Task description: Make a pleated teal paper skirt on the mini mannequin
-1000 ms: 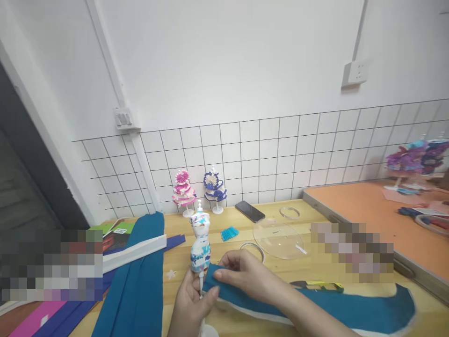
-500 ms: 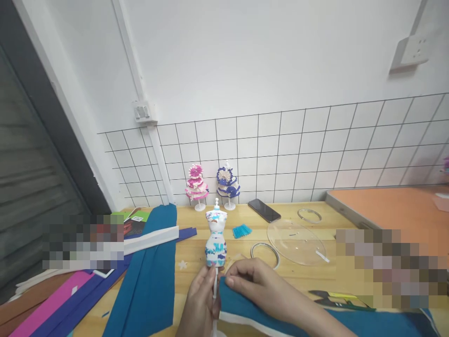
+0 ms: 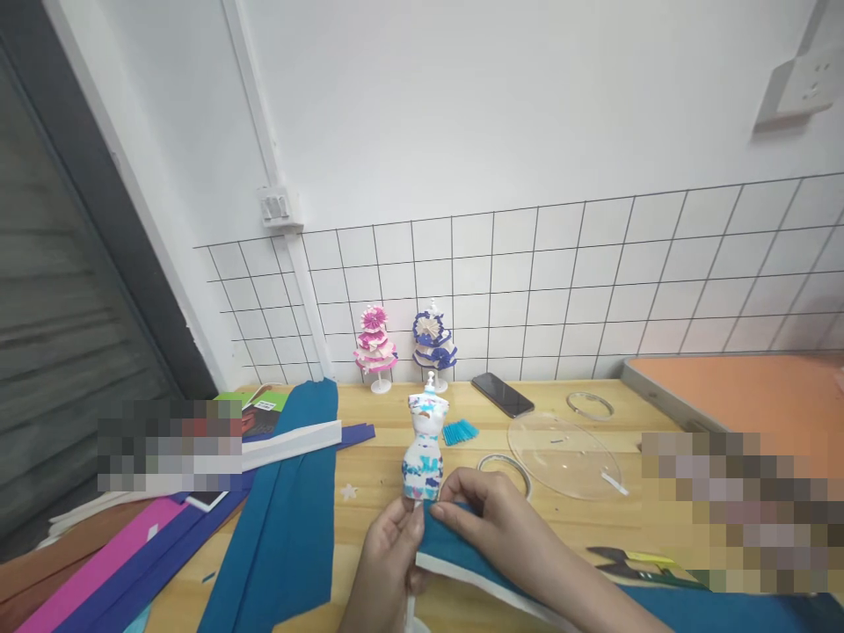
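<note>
A small white mannequin (image 3: 424, 444), smeared with blue, purple and pink patches, stands upright on a thin white pole. Just below its hips, my left hand (image 3: 386, 558) is closed around the pole. My right hand (image 3: 491, 519) pinches the end of a teal fabric strip (image 3: 454, 534) with a white edge. That end touches or nearly touches the mannequin's lower rim. The fingertips partly hide the contact, and the strip runs under my right forearm toward the lower right.
Behind stand two mannequins in frilled dresses, one pink (image 3: 375, 343) and one purple (image 3: 435, 338). Around lie a phone (image 3: 502, 395), turquoise bits (image 3: 460, 432), a clear disc (image 3: 567, 453), a tape roll (image 3: 520, 475), thread snips (image 3: 633, 563) and folded teal fabric (image 3: 290, 536).
The strip's end has risen and now meets the area under the mannequin's hips. My right fingers moved with it. The whole view has shifted slightly.
</note>
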Demonstrator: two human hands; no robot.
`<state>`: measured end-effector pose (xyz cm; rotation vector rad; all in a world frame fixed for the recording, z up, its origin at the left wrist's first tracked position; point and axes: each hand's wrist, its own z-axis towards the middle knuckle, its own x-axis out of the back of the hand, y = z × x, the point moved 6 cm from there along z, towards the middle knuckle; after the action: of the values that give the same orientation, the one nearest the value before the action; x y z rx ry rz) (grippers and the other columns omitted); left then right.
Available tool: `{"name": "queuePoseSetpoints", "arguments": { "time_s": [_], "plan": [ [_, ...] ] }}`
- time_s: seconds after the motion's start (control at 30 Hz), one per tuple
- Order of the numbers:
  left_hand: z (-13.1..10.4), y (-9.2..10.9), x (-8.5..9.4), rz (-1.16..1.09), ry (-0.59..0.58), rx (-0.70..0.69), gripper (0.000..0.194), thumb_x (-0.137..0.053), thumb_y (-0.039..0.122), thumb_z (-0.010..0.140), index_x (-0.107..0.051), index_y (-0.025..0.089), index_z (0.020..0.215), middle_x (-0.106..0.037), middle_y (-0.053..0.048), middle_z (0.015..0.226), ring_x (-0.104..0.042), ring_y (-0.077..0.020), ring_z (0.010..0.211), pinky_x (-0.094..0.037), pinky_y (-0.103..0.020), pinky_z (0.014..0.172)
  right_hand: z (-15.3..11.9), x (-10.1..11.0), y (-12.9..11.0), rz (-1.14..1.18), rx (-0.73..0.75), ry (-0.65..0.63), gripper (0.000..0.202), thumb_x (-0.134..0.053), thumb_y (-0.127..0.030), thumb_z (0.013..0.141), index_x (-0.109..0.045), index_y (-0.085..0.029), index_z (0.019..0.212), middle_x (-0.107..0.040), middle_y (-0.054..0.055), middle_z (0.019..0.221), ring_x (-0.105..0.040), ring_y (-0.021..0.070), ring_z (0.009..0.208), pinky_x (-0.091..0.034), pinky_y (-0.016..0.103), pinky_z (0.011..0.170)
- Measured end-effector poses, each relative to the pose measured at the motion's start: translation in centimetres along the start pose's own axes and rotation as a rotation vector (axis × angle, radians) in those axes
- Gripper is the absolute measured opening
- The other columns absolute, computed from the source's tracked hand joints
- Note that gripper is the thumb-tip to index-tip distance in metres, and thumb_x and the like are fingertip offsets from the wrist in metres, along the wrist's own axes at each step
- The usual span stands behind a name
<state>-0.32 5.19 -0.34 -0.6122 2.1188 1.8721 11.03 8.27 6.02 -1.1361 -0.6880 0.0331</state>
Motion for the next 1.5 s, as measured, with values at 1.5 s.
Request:
{"name": "queuePoseSetpoints", "arguments": {
  "time_s": [1.5],
  "plan": [
    [-0.1,1.6,-0.2,0.015,-0.027,-0.191,0.02,-0.068,0.033,0.069,-0.057,0.018,0.075,-0.067,-0.001,0.065,-0.058,-0.0113,0.054,-0.034,-0.019,0.047,0.4,-0.7,1.1,0.104,-0.057,0.013,0.024,-0.054,-0.035,0.079,-0.054,-0.015,0.066,-0.045,-0.004,0.057,-0.041,0.0102,0.054,-0.03,0.02,0.05]
  ]
}}
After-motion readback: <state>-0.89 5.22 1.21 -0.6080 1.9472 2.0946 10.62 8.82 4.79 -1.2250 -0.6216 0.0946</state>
